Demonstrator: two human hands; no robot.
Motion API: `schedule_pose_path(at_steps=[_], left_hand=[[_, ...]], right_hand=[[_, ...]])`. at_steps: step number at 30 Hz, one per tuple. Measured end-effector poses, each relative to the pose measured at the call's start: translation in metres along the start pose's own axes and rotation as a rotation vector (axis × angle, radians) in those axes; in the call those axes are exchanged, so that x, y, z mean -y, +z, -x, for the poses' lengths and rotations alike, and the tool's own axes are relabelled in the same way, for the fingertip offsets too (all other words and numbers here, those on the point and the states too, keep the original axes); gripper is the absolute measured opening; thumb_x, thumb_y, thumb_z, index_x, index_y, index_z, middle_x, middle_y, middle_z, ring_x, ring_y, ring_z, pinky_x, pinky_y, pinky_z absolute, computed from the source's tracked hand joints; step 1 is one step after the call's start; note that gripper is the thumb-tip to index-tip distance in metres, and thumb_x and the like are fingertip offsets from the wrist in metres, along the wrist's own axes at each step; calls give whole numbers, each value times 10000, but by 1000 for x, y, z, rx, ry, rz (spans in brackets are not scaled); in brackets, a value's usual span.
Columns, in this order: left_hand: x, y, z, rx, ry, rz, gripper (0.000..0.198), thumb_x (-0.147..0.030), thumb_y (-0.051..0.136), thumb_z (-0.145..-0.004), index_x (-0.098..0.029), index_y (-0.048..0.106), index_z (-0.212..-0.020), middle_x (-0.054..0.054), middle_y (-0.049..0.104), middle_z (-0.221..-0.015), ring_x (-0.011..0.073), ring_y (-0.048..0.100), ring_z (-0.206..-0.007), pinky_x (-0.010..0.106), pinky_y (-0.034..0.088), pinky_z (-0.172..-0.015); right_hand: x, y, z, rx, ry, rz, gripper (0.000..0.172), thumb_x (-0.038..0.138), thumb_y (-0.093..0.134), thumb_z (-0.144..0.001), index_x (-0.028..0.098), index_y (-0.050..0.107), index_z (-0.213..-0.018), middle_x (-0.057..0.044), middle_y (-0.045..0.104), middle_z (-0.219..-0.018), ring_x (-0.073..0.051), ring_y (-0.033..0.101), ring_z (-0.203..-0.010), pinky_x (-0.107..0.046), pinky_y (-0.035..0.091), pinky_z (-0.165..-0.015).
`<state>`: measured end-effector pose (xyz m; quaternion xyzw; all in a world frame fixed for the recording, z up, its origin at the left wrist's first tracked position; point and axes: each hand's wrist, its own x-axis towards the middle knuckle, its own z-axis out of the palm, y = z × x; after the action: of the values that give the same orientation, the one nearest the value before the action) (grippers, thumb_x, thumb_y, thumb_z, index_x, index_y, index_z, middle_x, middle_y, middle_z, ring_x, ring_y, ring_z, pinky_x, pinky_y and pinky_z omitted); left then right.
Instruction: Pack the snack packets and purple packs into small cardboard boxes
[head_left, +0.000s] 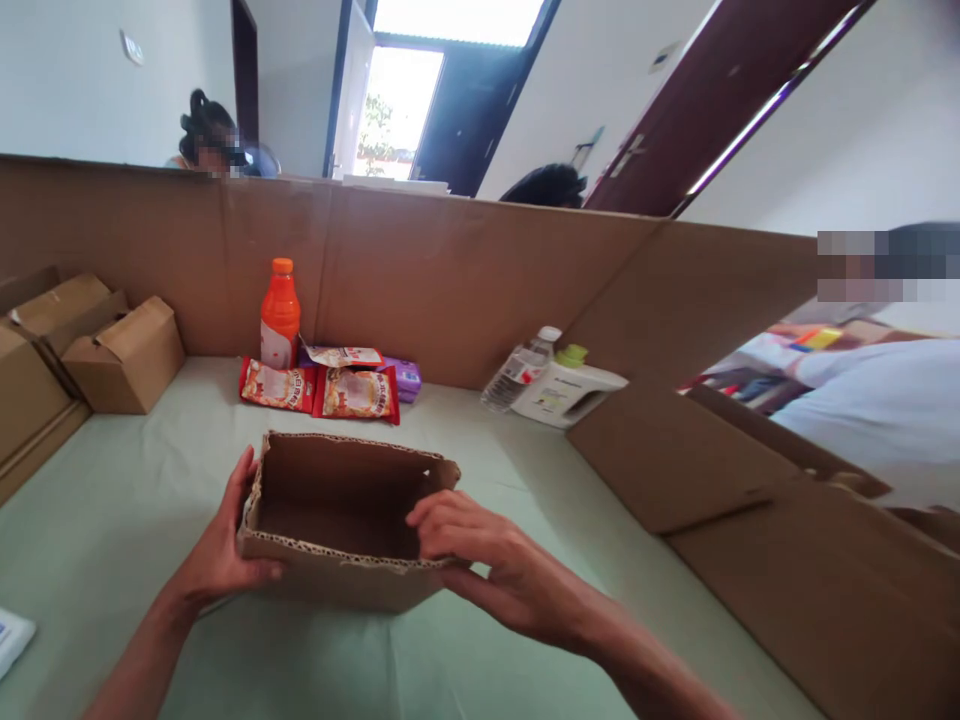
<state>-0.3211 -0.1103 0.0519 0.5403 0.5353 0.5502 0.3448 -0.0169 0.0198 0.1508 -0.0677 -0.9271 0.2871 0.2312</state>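
An open-topped cardboard box (337,580) with rough-cut rims stands in front of me on the pale green cloth. Its visible inside looks bare. Around its left end is my left hand (229,545), thumb on the near wall and fingers against the side. My right hand (472,540) grips the near right corner, with fingers over the rim and thumb outside. Beyond the box lie two red snack packets (279,385) side by side, with a white-and-red packet (345,356) and a purple package (405,380) behind them. An orange bottle (280,315) stands next to these.
Cardboard walls (450,290) border the green cloth (525,620). Small cartons (127,355) stand at the left. A clear water bottle (521,370) leans by a white jug (566,393) at the back right. A white item (11,640) lies at the left edge. People sit beyond the walls.
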Motion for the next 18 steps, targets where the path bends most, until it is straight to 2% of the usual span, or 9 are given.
schedule_pose_path(at_steps=[2,4,6,8,10,13,15,18], left_hand=[[4,2,0,18,-18,29,1418,-707,849,-575,-281,-7,-1623,172,130,-1697,426,200,-1538,569,284,-1217],[8,2,2,24,-25,43,1398,-703,843,-587,-288,0,-1622,167,144,-1696,428,237,-1527,573,309,-1206],[13,-1,5,6,-25,10,1378,-680,842,-606,-290,-1,-1623,166,168,-1692,440,271,-1512,591,319,-1197],[17,-5,9,-17,-36,-68,1377,-625,865,-606,-296,-1,-1625,160,184,-1689,456,278,-1504,611,321,-1192],[21,-8,13,-28,-64,-143,1382,-585,883,-598,-313,-2,-1624,146,194,-1689,461,287,-1500,620,331,-1186],[25,-9,19,-23,-110,-186,1414,-612,877,-575,-326,-29,-1622,130,193,-1692,468,324,-1482,624,366,-1169],[28,-7,24,-33,-143,-193,1434,-634,873,-557,-331,-39,-1621,116,204,-1692,476,342,-1470,623,397,-1153],[33,-3,29,-87,-195,-188,1362,-626,858,-589,-381,-1,-1616,64,261,-1680,473,347,-1469,620,411,-1149]], right_hand=[[-5,-14,0,-48,46,-108,262,498,596,-961,261,706,-940,-71,728,-877,-258,672,-1061,-402,558,-892],[-20,-29,-6,-205,128,-137,370,609,563,-939,276,720,-984,-88,745,-940,-278,687,-1054,-414,562,-896],[-49,-39,-24,-348,280,-1,369,562,506,-976,261,720,-967,-87,752,-949,-264,707,-961,-398,568,-848],[-87,-39,-55,-351,435,228,322,436,472,-995,224,714,-985,-88,756,-951,-236,706,-860,-362,565,-770],[-128,-30,-94,-269,491,384,269,312,491,-953,191,709,-1055,-102,759,-1016,-235,698,-884,-363,553,-799],[-182,-4,-152,-219,460,473,329,193,583,-836,182,710,-1139,-131,706,-1249,-292,627,-1141,-435,461,-1002],[-209,12,-184,-216,452,510,409,162,605,-800,166,697,-1199,-162,641,-1362,-334,555,-1250,-479,390,-1060],[-235,23,-214,-227,477,513,382,117,558,-817,162,722,-1159,-179,674,-1303,-331,581,-1215,-474,380,-1035]])
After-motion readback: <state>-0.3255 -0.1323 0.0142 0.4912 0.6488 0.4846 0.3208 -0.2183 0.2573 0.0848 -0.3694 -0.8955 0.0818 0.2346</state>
